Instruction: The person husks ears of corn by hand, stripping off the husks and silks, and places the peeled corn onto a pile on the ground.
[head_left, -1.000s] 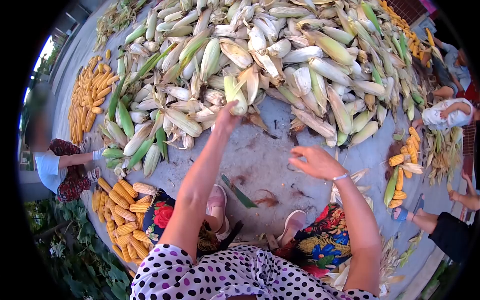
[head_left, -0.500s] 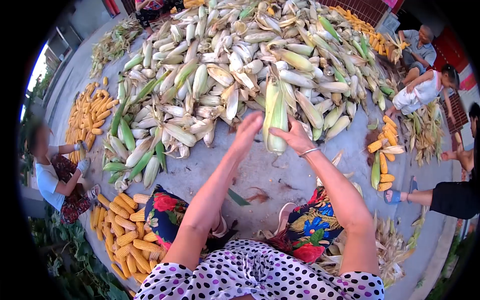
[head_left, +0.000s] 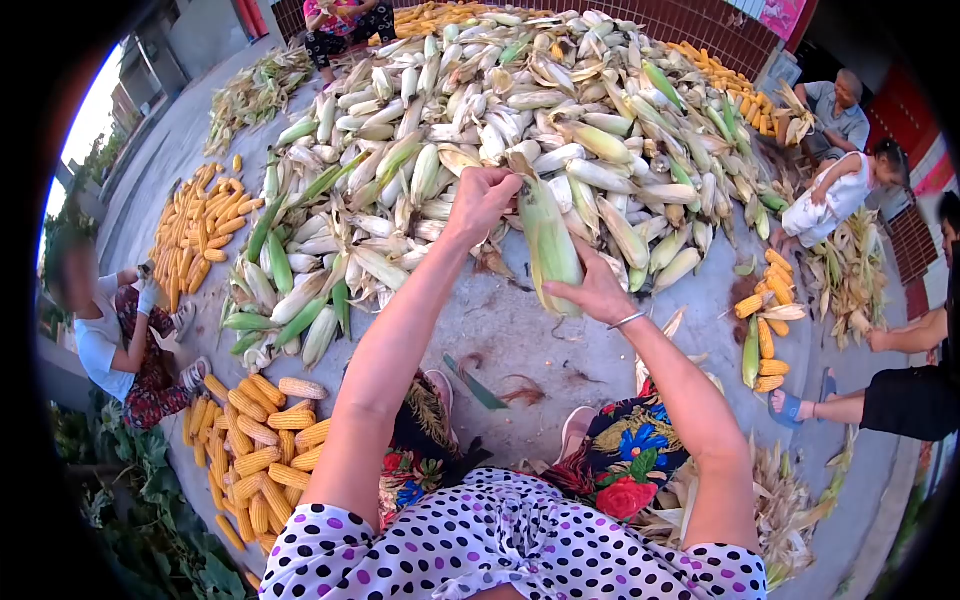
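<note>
Your left hand (head_left: 484, 205), open before, now pinches the corn (head_left: 548, 240) by its tip. Your right hand (head_left: 598, 287) grips its base, securing both ends.

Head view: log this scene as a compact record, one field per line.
Held: corn ear, still in green husk
Left hand: fingers closed at the ear's upper tip
Right hand: gripping the lower part, thumb across the front
Ahead: heap of unhusked corn
Lower left: pile of bare yellow cobs
Lower right: loose dry husks
Far left: another person, gloved hand visible
</note>
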